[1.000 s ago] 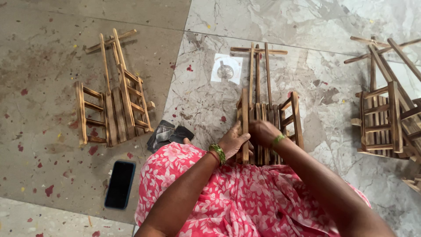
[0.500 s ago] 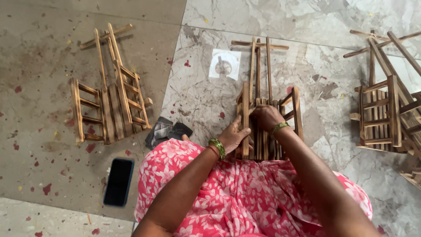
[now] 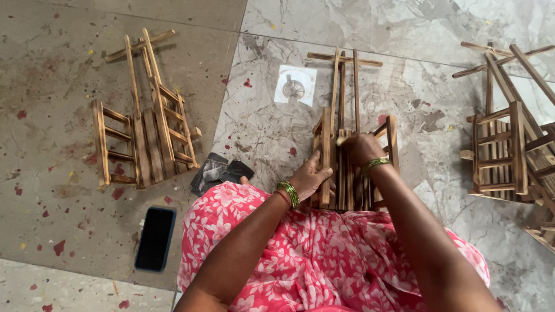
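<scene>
A small slatted wooden cart (image 3: 352, 92) with a long handle lies on the marble floor in front of my lap. My left hand (image 3: 309, 176) grips its near left side post, a green bangle on the wrist. My right hand (image 3: 361, 147) is closed over the slats in the middle of the cart's body, holding something small that I cannot make out. My pink flowered cloth (image 3: 300, 254) covers my legs below.
A finished wooden cart (image 3: 144, 124) lies on the grey floor to the left. More carts (image 3: 509, 138) are stacked at the right edge. A black phone (image 3: 155, 238) and dark folded sandpaper pieces (image 3: 222, 171) lie near my left knee. A small clear packet (image 3: 295, 85) lies beyond.
My right hand has moved up along the cart's slats, away from me. The left hand stays on the side post.
</scene>
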`<action>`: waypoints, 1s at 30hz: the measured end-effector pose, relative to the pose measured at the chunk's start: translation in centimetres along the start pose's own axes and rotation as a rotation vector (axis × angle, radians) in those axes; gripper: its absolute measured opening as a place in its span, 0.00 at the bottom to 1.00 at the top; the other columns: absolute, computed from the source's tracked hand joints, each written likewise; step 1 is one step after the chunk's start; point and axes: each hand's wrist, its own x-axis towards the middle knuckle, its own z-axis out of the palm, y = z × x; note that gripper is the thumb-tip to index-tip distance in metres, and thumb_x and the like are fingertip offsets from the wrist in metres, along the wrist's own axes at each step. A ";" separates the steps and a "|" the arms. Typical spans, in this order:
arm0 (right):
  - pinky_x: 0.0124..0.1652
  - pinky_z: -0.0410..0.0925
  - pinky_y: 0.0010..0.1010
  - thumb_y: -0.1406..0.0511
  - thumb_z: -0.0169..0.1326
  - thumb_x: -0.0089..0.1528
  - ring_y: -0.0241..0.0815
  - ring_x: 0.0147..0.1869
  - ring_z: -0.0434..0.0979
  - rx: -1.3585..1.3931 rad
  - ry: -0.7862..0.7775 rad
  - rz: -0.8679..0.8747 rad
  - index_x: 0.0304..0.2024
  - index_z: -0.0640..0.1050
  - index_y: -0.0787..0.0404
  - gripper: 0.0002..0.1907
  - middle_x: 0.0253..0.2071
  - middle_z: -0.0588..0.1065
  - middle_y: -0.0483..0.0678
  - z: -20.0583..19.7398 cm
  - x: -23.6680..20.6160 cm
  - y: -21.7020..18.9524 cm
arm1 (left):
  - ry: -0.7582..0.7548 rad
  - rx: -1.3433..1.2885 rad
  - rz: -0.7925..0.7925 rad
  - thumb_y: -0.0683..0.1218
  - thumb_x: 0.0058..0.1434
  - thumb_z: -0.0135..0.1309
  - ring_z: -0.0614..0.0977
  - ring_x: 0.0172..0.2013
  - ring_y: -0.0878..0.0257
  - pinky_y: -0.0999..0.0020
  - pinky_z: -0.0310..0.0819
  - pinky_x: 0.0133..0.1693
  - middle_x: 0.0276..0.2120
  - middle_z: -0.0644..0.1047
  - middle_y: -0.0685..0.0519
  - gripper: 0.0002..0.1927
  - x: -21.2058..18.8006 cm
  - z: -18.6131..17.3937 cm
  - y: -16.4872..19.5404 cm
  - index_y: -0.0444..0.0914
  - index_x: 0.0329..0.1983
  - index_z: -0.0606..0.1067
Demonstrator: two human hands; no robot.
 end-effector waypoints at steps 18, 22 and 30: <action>0.31 0.75 0.26 0.67 0.47 0.68 0.35 0.29 0.77 -0.027 -0.033 0.121 0.47 0.82 0.53 0.13 0.44 0.81 0.46 -1.5 1.1 -0.4 | 0.001 -0.003 0.031 0.40 0.66 0.48 0.81 0.31 0.59 0.60 0.84 0.35 0.55 0.68 0.33 0.46 0.6 -0.1 -1.0 0.38 0.76 0.30; 0.40 0.75 0.25 0.75 0.50 0.63 0.39 0.38 0.79 -0.099 0.042 0.032 0.48 0.83 0.55 0.16 0.51 0.78 0.49 -0.8 2.3 -0.8 | -0.016 0.034 0.065 0.41 0.67 0.49 0.82 0.33 0.60 0.61 0.84 0.36 0.57 0.70 0.37 0.46 0.2 0.0 -0.3 0.35 0.76 0.31; 0.35 0.76 0.21 0.77 0.46 0.62 0.35 0.37 0.80 -0.186 -0.339 -0.093 0.51 0.79 0.53 0.20 0.56 0.74 0.46 0.6 -4.5 0.5 | 0.018 0.113 -0.018 0.41 0.66 0.47 0.82 0.31 0.59 0.63 0.84 0.34 0.52 0.72 0.27 0.46 0.9 0.0 -0.9 0.36 0.76 0.31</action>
